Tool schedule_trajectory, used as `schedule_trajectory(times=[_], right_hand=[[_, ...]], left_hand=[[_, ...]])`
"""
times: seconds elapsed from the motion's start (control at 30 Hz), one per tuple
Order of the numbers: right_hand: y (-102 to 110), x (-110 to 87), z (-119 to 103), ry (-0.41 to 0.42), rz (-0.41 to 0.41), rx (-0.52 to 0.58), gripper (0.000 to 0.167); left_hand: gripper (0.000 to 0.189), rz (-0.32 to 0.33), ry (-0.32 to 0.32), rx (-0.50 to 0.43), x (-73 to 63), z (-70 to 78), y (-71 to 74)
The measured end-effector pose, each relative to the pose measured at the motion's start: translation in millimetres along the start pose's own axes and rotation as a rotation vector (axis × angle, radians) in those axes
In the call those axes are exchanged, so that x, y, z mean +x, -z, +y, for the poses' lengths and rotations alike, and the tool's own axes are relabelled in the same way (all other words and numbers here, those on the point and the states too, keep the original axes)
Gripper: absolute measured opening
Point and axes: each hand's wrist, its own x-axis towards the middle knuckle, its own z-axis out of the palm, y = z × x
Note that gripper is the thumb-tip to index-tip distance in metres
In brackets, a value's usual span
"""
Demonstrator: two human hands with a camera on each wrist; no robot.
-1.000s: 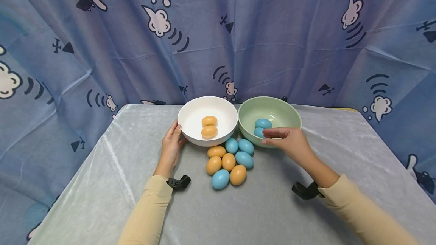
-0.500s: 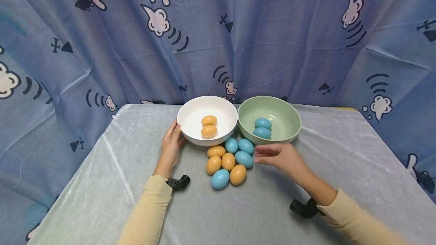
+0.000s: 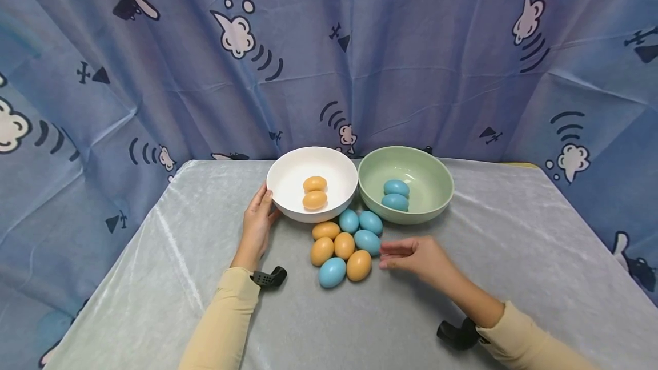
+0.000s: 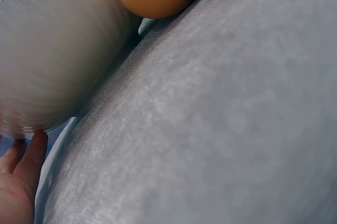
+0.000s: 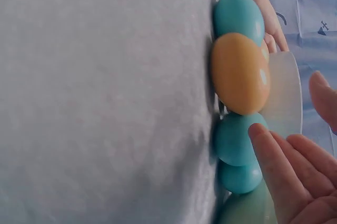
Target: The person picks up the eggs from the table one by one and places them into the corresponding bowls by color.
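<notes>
In the head view my left hand point(image 3: 255, 227) rests against the left side of a white bowl point(image 3: 339, 201), which holds two orange eggs point(image 3: 315, 200). The left wrist view shows straight fingers point(image 4: 32, 158) touching that bowl's outer wall. My right hand point(image 3: 418, 257) hovers just right of the loose eggs with nothing in it, thumb and fingers apart. Nearest to it are a blue egg point(image 3: 367, 242) and an orange egg point(image 3: 358, 265); in the right wrist view its fingertips overlap a blue egg point(image 5: 237, 142), and contact cannot be told.
Beside the white bowl stands a green bowl point(image 3: 434, 187) with two blue eggs point(image 3: 394, 202) inside. Several blue and orange eggs cluster on the grey cloth point(image 3: 216, 313) in front of both bowls. A blue printed curtain point(image 3: 298, 84) hangs behind the table.
My right hand has moved from over the green bowl's front rim down toward me, to the right side of the loose eggs. The left hand stays at the white bowl.
</notes>
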Motion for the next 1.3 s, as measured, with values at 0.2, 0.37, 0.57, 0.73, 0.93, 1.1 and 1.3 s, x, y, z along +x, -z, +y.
schedule_trajectory(times=[0.2,0.37,0.57,0.73,0.93,1.1,1.3], right_hand=[[-5,-1.4,5,-0.02,-0.008,0.0,0.044],[-8,-1.9,6,-0.032,-0.002,0.003,0.043],[-12,-3.1,6,-0.039,-0.008,-0.006,0.044],[-15,-1.8,4,-0.058,-0.007,-0.02,0.047],[-16,2.2,4,-0.031,-0.026,-0.007,0.048],[-18,4.4,4,-0.017,-0.033,0.005,0.05],[-20,6.7,3,-0.015,-0.002,-0.009,0.049]], left_hand=[[0.061,-0.009,0.008,0.02,0.0,0.1,0.5],[0.059,-0.008,0.001,0.014,-0.5,-0.1,1.0],[0.058,-0.01,0.011,0.008,-0.3,-1.4,1.7],[0.06,-0.016,0.008,0.01,-0.2,-0.7,1.6],[0.06,-0.021,-0.005,0.004,0.6,-0.9,2.6],[0.058,-0.021,-0.002,-0.003,-1.1,-1.5,3.7],[0.058,-0.021,0.0,-0.003,-1.0,-1.5,1.8]])
